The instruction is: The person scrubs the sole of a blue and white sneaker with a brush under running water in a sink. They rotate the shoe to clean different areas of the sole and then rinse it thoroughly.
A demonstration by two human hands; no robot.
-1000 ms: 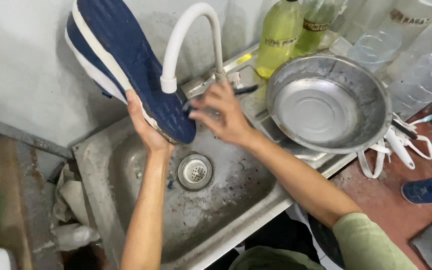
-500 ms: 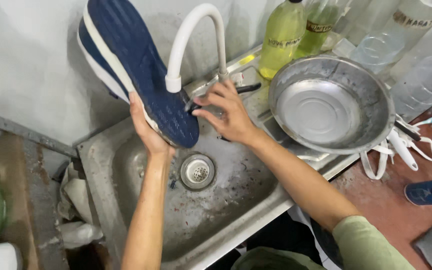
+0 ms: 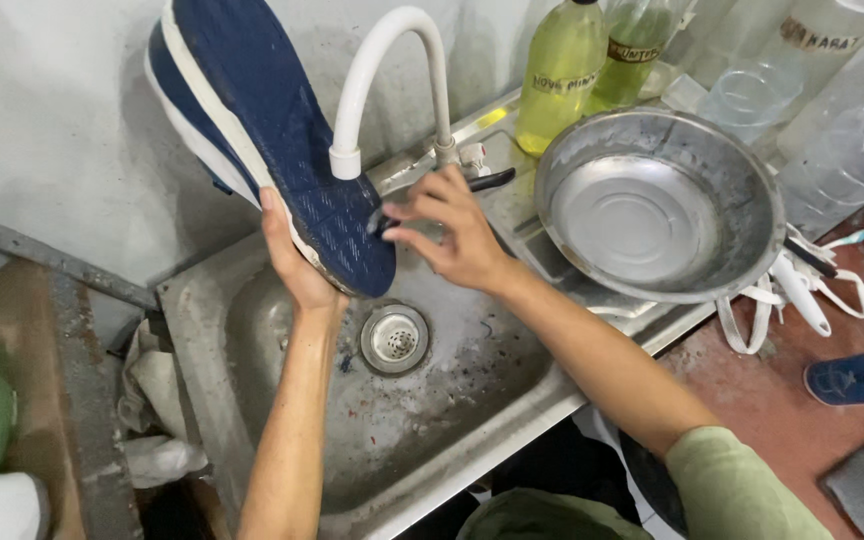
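Head view: left hand grips a navy-soled sports shoe, sole up, over the steel sink. Right hand, fingers curled, pinches a small dark brush against the sole under the white curved tap.

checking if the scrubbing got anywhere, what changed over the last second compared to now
Little changed. The left hand keeps holding the blue shoe sole-up under the white tap spout; the shoe has tipped slightly more upright. The right hand has stayed at the sole's lower end, its fingers shifting a little around a small dark thing I cannot make out. The sink, steel bowl and bottles stayed put.
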